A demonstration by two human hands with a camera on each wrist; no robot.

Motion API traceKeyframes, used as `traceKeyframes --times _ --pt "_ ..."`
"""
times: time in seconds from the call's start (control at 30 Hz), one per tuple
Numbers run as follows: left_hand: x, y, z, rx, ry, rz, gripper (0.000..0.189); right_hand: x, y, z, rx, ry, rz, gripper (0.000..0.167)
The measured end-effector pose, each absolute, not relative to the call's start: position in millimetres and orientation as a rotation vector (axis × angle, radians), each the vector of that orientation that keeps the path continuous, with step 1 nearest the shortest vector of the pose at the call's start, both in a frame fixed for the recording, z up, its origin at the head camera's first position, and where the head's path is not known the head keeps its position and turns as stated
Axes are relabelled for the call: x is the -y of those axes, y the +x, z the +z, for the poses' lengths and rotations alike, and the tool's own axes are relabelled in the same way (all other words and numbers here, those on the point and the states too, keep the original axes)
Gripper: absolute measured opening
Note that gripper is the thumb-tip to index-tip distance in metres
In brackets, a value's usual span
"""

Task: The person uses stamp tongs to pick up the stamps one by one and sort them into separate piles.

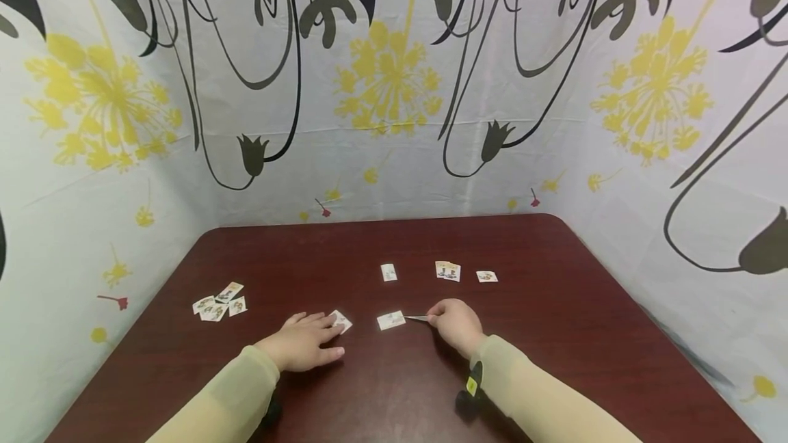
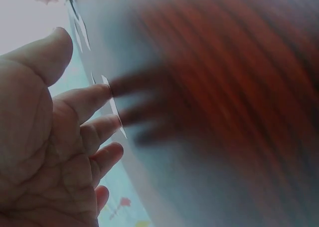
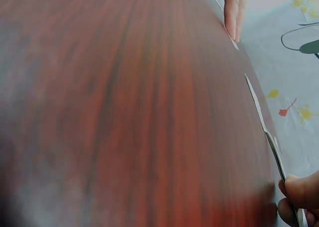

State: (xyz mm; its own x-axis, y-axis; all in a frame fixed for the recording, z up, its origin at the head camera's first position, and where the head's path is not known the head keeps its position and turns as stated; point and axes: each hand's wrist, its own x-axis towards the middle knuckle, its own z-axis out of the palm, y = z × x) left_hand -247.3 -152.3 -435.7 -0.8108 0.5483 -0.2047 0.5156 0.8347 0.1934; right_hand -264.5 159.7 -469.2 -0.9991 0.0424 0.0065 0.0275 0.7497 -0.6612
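My left hand (image 1: 304,342) lies palm down with its fingers spread, the fingertips resting on a small white printed card (image 1: 342,320). In the left wrist view the straight fingers (image 2: 89,100) touch that card (image 2: 113,105). Just to its right another printed card (image 1: 391,320) lies flat on the table. My right hand (image 1: 457,327) pinches a thin greyish strip (image 1: 416,318) between thumb and fingers. The strip tapers toward the flat card, its tip right at the card's right edge. In the right wrist view the strip (image 3: 275,152) shows nearly edge-on; its exact kind I cannot tell.
A loose cluster of several cards (image 1: 213,312) lies at the table's left. Farther back are a single card (image 1: 388,272), two overlapping cards (image 1: 452,272) and another card (image 1: 487,277). The dark red table (image 1: 295,245) stands against patterned cloth (image 1: 382,176) on its back and sides.
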Motion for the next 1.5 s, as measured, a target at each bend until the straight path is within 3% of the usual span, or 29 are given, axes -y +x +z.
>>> traceKeyframes --times 0.87,1.5 --pt "196 -259 -433 -2.786 0.601 0.28 0.061 -160 -263 -467 2.933 -0.081 1.104 0.008" --pt "100 -253 -440 -2.736 1.017 0.109 0.065 -160 -261 -466 2.924 -0.079 1.113 0.009"
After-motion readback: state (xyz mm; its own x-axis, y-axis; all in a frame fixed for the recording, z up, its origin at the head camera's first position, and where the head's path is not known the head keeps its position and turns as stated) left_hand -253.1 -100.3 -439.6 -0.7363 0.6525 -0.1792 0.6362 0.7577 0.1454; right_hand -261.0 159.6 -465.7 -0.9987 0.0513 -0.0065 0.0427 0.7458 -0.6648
